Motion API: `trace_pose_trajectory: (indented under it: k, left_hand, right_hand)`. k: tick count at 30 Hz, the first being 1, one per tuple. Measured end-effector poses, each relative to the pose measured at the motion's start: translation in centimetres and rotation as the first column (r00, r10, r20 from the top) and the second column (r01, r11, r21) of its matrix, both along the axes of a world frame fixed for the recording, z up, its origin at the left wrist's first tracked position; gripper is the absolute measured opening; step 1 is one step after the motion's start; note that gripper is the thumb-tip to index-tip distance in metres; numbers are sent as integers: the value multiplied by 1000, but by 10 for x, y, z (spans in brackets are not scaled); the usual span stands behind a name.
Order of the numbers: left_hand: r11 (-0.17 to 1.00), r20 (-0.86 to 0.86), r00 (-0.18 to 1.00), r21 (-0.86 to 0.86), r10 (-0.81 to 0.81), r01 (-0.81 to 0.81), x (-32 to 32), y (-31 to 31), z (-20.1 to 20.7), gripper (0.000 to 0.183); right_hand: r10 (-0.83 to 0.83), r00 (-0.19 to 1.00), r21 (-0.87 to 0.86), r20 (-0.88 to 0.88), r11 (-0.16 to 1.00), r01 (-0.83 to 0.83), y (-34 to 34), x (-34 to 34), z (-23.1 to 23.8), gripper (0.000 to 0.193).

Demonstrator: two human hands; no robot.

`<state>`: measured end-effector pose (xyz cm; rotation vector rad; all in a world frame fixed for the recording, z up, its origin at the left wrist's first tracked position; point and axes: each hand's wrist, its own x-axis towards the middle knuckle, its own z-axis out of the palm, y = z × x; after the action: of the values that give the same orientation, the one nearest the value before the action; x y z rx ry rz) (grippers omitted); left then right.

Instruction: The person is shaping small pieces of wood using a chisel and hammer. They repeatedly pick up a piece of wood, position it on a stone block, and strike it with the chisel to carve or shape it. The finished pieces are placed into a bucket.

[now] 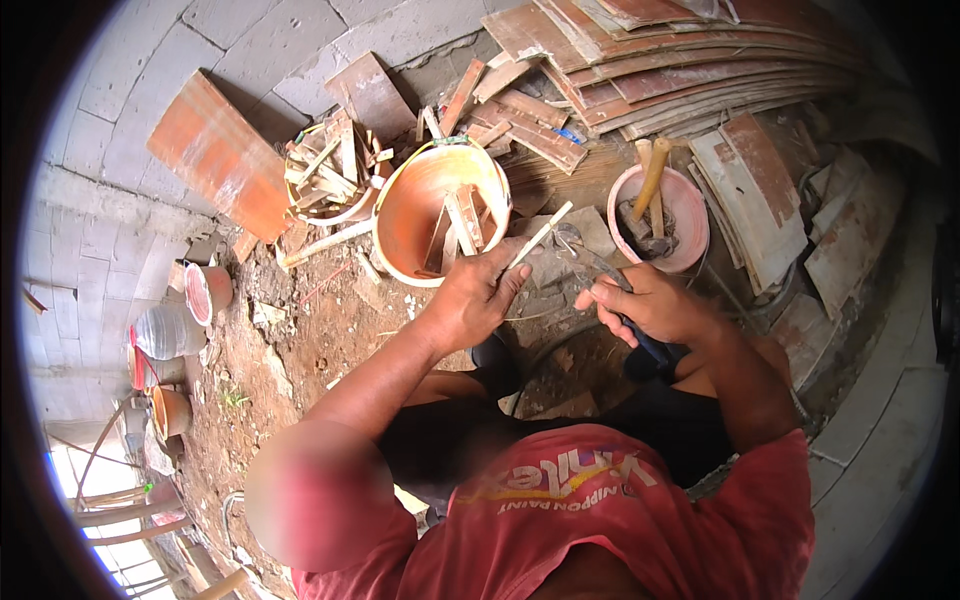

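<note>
A thin pale wood strip (542, 236) is pinched between the thumb and fingers of my left hand (465, 300), slanting up and to the right. My right hand (655, 305) is wrapped round the dark handles of metal pincers (570, 240). The pincers' jaws lie close to the strip's right side; whether they touch it I cannot tell. Just beyond my left hand stands a large orange bucket (400, 195) with several wood pieces (465, 215) inside. Past my right hand is a pink bucket (704, 225) with a wooden-handled tool (655, 175) standing in it.
Warped boards (690, 90) are stacked at the far right, with more panels (745, 190) below. A bucket of wood offcuts (335, 170) and an orange board (215, 150) stand by the block wall (120, 90). Smaller buckets (208, 293) sit along the left. Debris covers the dirt floor (270, 350).
</note>
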<state>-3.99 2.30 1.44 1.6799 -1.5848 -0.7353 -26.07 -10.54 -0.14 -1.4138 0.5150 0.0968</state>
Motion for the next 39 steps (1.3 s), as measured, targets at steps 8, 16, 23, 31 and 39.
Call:
trace_pose_trajectory:
  k: [8, 16, 23, 31, 39]
  left_hand:
    - [974, -240, 949, 147, 203, -172, -25, -13, 1, 25]
    - [969, -382, 893, 161, 237, -188, -25, -19, -12, 23]
    - [941, -634, 726, 333, 265, -52, 17, -20, -1, 27]
    - [887, -751, 637, 400, 174, 229, 11, -11, 8, 30]
    - [903, -736, 661, 373, 146, 215, 9, -13, 6, 32]
  right_hand:
    - [-230, 973, -19, 13, 973, 230, 13, 13, -10, 34]
    - [-236, 972, 7, 6, 972, 236, 10, 19, -20, 34]
    - [-4, 997, -258, -78, 966, -16, -26, -3, 2, 36]
    - [-143, 983, -703, 114, 688, 182, -4, 7, -2, 41]
    - [-138, 974, -777, 177, 588, 224, -3, 7, -7, 48]
